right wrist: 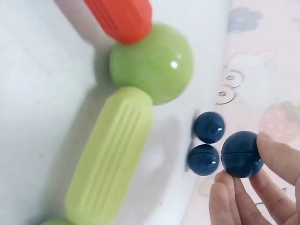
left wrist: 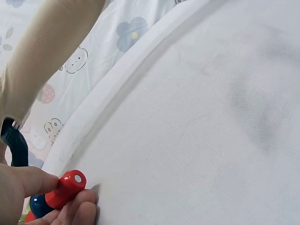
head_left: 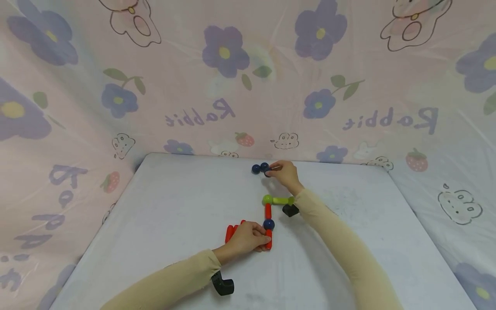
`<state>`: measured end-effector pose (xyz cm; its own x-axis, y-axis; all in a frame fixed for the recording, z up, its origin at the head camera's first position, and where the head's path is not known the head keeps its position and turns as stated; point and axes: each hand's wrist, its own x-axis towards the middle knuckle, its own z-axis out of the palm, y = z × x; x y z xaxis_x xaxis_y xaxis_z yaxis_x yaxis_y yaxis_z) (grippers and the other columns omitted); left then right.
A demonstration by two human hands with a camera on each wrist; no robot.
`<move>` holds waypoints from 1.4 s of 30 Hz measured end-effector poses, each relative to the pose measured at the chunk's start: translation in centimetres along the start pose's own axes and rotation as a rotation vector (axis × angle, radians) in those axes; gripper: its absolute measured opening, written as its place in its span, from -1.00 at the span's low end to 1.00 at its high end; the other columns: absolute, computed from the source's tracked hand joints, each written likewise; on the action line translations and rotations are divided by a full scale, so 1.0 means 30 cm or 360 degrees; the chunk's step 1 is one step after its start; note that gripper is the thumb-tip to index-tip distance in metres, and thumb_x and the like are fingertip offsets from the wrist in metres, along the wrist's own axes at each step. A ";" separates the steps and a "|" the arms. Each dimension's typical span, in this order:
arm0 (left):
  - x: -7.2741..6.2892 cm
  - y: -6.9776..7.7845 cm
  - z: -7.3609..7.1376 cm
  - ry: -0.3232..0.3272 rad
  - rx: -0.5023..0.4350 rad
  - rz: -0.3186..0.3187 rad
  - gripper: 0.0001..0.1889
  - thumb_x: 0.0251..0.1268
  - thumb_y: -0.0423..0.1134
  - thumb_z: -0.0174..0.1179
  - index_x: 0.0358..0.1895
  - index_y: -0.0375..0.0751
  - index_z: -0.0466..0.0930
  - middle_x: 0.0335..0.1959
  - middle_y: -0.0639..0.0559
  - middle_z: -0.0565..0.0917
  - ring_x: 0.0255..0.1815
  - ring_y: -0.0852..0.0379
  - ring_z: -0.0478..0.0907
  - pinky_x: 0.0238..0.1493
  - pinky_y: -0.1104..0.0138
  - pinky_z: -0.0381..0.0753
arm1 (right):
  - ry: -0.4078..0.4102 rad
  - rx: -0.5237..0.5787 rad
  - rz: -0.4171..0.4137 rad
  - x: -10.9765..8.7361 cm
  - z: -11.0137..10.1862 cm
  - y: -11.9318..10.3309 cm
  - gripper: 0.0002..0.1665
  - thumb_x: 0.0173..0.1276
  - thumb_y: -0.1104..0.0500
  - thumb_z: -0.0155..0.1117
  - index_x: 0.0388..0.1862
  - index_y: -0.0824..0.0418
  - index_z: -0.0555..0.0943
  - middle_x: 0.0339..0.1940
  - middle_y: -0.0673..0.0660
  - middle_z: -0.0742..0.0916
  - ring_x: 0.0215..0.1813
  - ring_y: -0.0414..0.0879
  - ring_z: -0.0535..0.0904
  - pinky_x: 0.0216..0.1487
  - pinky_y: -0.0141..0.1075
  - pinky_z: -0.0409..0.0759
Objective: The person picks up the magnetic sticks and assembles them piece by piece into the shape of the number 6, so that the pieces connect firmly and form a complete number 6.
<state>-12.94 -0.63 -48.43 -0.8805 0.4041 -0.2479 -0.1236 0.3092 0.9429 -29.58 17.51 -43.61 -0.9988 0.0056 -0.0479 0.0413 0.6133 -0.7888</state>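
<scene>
My left hand (head_left: 245,237) pinches a red ribbed rod (left wrist: 66,188), whose free end shows a pale round tip. That rod meets a dark blue ball (head_left: 269,224), followed by another red rod (head_left: 268,211) and a green ball (head_left: 267,199). From there a yellow-green rod (right wrist: 111,157) runs right to a second green ball (head_left: 291,200), partly hidden by the right sleeve. At the far side of the table, my right hand (head_left: 286,175) holds a dark blue ball (right wrist: 240,154) between thumb and fingers. Two similar blue balls (right wrist: 208,127) sit right beside it.
Several red rods (head_left: 229,234) lie on the white table (head_left: 186,193), partly behind the left hand. Black camera mounts (head_left: 222,285) hang under both wrists. Patterned cloth (head_left: 248,99) stands along the table's back edge and sides.
</scene>
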 end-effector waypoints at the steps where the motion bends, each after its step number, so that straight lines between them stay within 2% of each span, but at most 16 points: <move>1: 0.000 0.000 0.000 -0.0006 0.0001 0.0000 -0.72 0.24 -0.27 0.36 -0.11 -0.38 0.57 -0.39 -0.16 0.76 -0.48 0.07 0.73 -0.40 0.31 0.74 | -0.0013 0.0009 -0.0004 -0.011 -0.010 -0.001 -0.54 0.23 0.04 0.45 0.09 0.16 0.64 0.09 0.22 0.75 0.12 0.11 0.68 0.17 0.00 0.60; 10: 0.000 0.005 -0.006 -0.0014 0.0011 0.0002 -0.73 0.23 -0.27 0.37 -0.13 -0.38 0.58 -0.41 -0.16 0.76 -0.49 0.08 0.73 -0.40 0.35 0.73 | -0.0104 0.0038 -0.0110 -0.151 -0.072 0.015 -0.51 0.27 0.03 0.44 0.15 0.15 0.63 0.12 0.20 0.74 0.16 0.08 0.66 0.21 -0.05 0.61; 18: -0.002 -0.001 -0.004 -0.0023 -0.0018 0.0012 -0.73 0.24 -0.27 0.36 -0.12 -0.39 0.58 -0.39 -0.19 0.77 -0.48 0.03 0.74 -0.40 0.32 0.74 | -0.0119 0.0062 -0.0188 -0.310 -0.063 0.058 -0.57 0.21 0.06 0.49 0.05 0.15 0.69 -0.01 0.17 0.78 0.00 0.01 0.71 0.00 -0.20 0.68; 23: 0.005 -0.010 -0.006 -0.0031 -0.0023 0.0013 -0.72 0.24 -0.27 0.36 -0.11 -0.41 0.59 -0.39 -0.19 0.77 -0.48 0.05 0.74 -0.40 0.32 0.74 | -0.0147 0.0094 -0.0209 -0.396 -0.048 0.087 -0.57 0.18 0.05 0.51 0.02 0.14 0.70 -0.06 0.14 0.79 -0.07 -0.05 0.71 -0.03 -0.23 0.67; 29: 0.008 -0.008 -0.010 -0.0042 -0.0023 0.0010 -0.72 0.25 -0.28 0.35 -0.10 -0.42 0.59 -0.39 -0.20 0.77 -0.47 0.06 0.75 -0.38 0.32 0.74 | -0.0171 0.0113 -0.0260 -0.474 -0.039 0.127 -0.59 0.20 0.07 0.50 0.02 0.15 0.69 -0.05 0.13 0.78 -0.07 -0.08 0.71 -0.02 -0.27 0.69; 35: 0.007 -0.006 -0.011 -0.0053 -0.0028 -0.0008 -0.72 0.25 -0.29 0.34 -0.10 -0.44 0.59 -0.41 -0.19 0.77 -0.47 0.06 0.75 -0.39 0.32 0.74 | -0.0216 0.0165 -0.0229 -0.543 -0.030 0.152 -0.62 0.18 0.11 0.51 -0.02 0.12 0.70 -0.11 0.11 0.80 -0.12 -0.16 0.71 -0.11 -0.43 0.68; 42: 0.008 -0.002 -0.011 -0.0053 -0.0033 -0.0004 -0.73 0.26 -0.28 0.34 -0.10 -0.42 0.58 -0.40 -0.19 0.77 -0.46 0.03 0.76 -0.37 0.31 0.75 | -0.0312 0.0229 -0.0222 -0.599 -0.018 0.175 -0.60 0.16 0.07 0.53 -0.03 0.13 0.69 -0.16 0.14 0.79 -0.18 -0.18 0.71 -0.18 -0.46 0.67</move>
<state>-13.28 -0.82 -48.47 -0.8646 0.4316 -0.2573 -0.1358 0.2923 0.9466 -11.43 21.06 -46.55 -0.9719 -0.2323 -0.0392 -0.0791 0.4787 -0.8744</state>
